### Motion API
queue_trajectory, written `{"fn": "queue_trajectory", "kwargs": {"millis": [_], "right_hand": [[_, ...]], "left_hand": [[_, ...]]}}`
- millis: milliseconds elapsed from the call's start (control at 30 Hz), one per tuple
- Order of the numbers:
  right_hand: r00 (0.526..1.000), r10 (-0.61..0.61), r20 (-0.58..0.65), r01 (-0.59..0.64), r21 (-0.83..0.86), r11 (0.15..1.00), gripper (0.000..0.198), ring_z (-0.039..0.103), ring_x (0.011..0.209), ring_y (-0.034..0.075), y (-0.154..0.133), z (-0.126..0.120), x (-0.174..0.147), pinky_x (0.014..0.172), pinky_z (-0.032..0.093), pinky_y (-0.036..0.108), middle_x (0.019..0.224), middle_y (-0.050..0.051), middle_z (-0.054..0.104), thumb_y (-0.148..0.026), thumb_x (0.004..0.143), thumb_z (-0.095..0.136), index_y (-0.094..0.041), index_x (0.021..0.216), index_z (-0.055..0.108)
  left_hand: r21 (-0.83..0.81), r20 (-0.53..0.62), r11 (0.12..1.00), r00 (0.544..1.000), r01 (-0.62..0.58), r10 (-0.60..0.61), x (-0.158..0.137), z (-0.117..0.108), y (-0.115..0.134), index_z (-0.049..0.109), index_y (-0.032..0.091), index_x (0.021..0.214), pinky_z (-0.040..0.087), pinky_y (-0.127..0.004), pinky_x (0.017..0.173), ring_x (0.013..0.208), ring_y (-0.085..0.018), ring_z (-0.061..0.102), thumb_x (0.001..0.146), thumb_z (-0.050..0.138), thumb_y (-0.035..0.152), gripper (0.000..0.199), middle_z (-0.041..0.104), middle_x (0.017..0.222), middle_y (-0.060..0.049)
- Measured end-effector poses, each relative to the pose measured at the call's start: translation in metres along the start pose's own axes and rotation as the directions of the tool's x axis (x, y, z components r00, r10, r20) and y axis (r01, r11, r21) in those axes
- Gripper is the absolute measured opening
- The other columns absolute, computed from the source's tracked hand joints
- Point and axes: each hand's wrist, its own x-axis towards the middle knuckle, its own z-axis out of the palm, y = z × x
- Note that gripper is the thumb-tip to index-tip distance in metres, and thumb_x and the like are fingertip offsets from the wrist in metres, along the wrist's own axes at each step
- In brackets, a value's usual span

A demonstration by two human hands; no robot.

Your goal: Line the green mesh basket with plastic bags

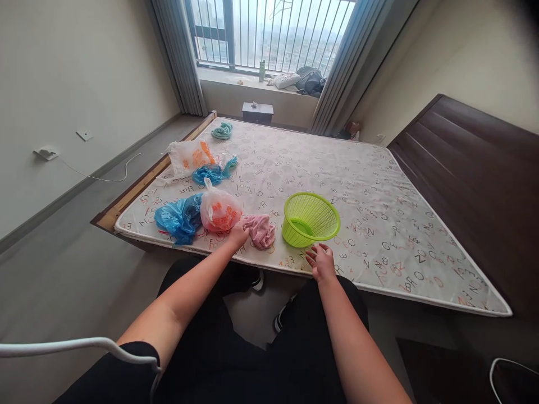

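Observation:
My left hand (pixel 239 233) is closed at the left edge of a crumpled pink cloth (pixel 261 232), pinching it. Just behind that hand sits a knotted white plastic bag (pixel 220 209) with orange print and something reddish inside. A crumpled blue plastic bag (pixel 179 217) lies left of it. On the right, a light green plastic basket (pixel 311 220) with mesh walls stands tilted on the mattress, its inside visible and bare. My right hand (pixel 322 261) is just in front of the basket's near side, fingers apart and holding nothing; whether a fingertip touches the basket I cannot tell.
The letter-printed mattress (pixel 362 185) lies on a wooden bed frame. Farther back on it are another white bag (pixel 189 158), a second blue bag (pixel 210 174) and a teal bundle (pixel 222 131). A dark headboard (pixel 467 168) rises at right; a small nightstand (pixel 257 110) stands by the window.

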Motion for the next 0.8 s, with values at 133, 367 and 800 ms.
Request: {"fn": "queue_trajectory", "kwargs": {"millis": [133,367,800], "right_hand": [[0.998,0.008,0.058,-0.007,-0.014,1.0,0.037,0.065,0.061,0.011,0.003,0.012,-0.007,0.056,0.054,0.023,0.09,-0.005,0.062,-0.026,0.074,0.066,-0.027,0.106,0.047],[0.981,-0.003,0.196,0.032,-0.147,0.989,0.021,0.061,0.056,0.01,0.02,0.048,-0.018,0.053,0.05,0.022,0.083,-0.002,0.064,-0.026,0.077,0.059,-0.02,0.096,0.056],[0.394,-0.195,0.898,0.886,-0.314,0.343,0.026,0.065,0.101,0.021,0.07,0.104,-0.067,0.091,0.049,0.035,0.107,0.006,0.072,-0.027,0.09,0.065,-0.021,0.115,0.067]], "left_hand": [[0.429,-0.449,0.903,0.861,-0.025,0.238,0.025,-0.069,0.007,0.041,0.005,0.15,0.015,-0.052,0.125,0.157,-0.038,0.009,0.085,0.071,0.017,0.072,0.016,0.168,-0.026],[0.262,-0.374,0.938,0.919,0.229,-0.121,0.047,-0.141,0.018,0.057,0.002,0.131,0.052,-0.043,0.098,0.113,-0.033,0.067,0.077,0.069,0.009,0.055,0.07,0.122,-0.023],[0.224,0.653,0.974,0.746,-0.023,-0.132,-0.182,-0.061,-0.036,0.076,0.018,0.1,0.054,-0.035,0.087,0.091,-0.026,0.071,0.076,0.073,0.031,0.028,0.078,0.095,-0.004]]}}
